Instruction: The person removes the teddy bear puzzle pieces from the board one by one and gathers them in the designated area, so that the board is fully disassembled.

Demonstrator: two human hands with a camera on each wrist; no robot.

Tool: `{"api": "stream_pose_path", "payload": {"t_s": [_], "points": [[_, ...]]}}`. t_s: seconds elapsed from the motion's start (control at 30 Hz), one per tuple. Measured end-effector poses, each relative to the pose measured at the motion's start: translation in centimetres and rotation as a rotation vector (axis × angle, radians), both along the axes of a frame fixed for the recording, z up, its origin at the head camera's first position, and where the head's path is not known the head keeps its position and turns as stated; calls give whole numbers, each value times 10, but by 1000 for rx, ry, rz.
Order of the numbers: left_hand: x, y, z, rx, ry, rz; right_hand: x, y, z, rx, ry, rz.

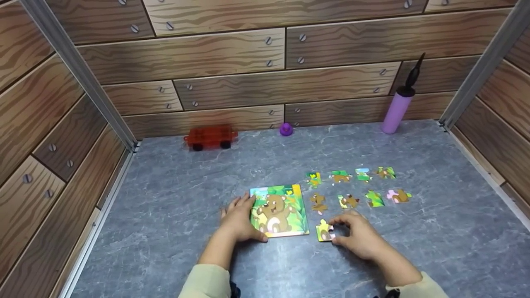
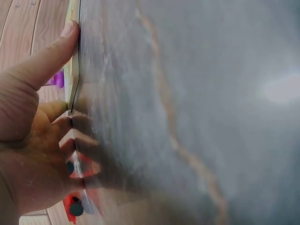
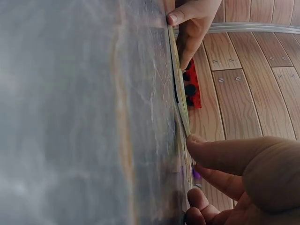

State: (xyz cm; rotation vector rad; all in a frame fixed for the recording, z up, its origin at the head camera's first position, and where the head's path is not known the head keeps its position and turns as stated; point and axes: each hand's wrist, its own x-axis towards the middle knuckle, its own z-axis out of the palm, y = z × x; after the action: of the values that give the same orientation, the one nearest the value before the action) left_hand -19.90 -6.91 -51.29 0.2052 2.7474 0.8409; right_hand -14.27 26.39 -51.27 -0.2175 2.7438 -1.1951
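Observation:
In the head view, a square bear puzzle board (image 1: 279,211) lies flat on the grey table. Against its left side rests my left hand (image 1: 239,221), thumb along the lower edge and fingertips by the upper left. The left wrist view shows that thumb (image 2: 56,54) stretched out at the board's edge (image 2: 73,70). Just right of the board, my right hand (image 1: 358,236) pinches a yellow-green puzzle piece (image 1: 324,231) between thumb and index finger. The right wrist view catches the thumb (image 3: 225,152) at the edge, with the other fingers partly hidden.
Several loose puzzle pieces (image 1: 350,201) lie in two rows beyond the right hand. Along the back wall stand a red toy wagon (image 1: 211,137), a small purple toy (image 1: 286,129) and a purple hand pump (image 1: 397,109). Wood-patterned walls (image 1: 232,89) enclose the table.

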Motion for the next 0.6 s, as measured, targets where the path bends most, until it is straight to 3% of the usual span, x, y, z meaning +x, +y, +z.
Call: {"api": "stream_pose_path", "payload": {"t_s": [0.6], "points": [[2, -3, -1, 32, 16, -10, -3, -1, 4, 81, -51, -39]]}}
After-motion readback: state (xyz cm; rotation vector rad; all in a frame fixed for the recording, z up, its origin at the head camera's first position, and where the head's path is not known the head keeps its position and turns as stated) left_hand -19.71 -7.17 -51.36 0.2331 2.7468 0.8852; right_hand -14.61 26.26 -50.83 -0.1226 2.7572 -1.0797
